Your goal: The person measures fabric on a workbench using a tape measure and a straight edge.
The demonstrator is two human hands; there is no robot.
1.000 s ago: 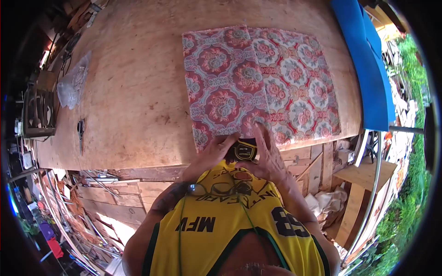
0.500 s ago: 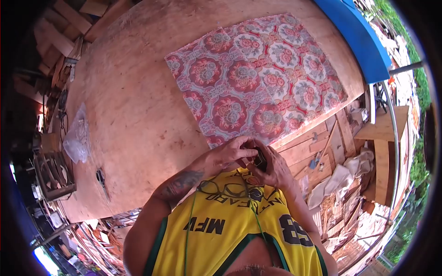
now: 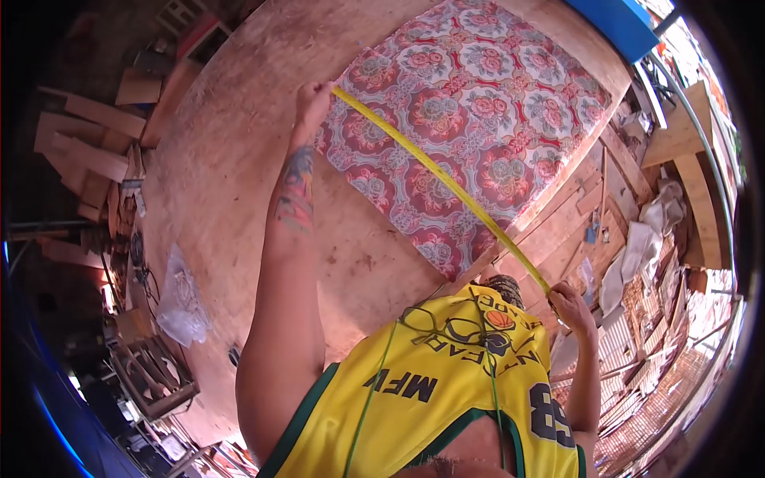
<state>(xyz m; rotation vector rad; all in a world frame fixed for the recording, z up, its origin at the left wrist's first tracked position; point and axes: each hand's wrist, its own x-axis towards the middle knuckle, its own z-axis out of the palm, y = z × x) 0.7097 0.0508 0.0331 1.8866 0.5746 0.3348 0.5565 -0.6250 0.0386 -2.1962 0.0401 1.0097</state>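
Observation:
A yellow tape measure point(image 3: 434, 167) stretches diagonally over a red and white floral cloth point(image 3: 486, 107). My left hand point(image 3: 314, 103) is at the cloth's left edge, fingers closed on one end of the tape. Beside the right side of my body, my right hand point(image 3: 572, 308) is closed around the other end; the tape's case is mostly hidden in its grip. The cloth lies flat on a wooden tabletop, one corner near my shirt.
The wooden tabletop point(image 3: 215, 175) carries a clear plastic bag point(image 3: 182, 299) at left. Wood offcuts point(image 3: 96, 155) are piled beyond its left side. A blue object point(image 3: 613, 28) sits at the upper right. Glasses point(image 3: 450, 327) hang against my yellow jersey.
My hands, together at my chest before, are now far apart with the tape drawn out between them. The left reached forward and left; the right moved right. The view has shifted.

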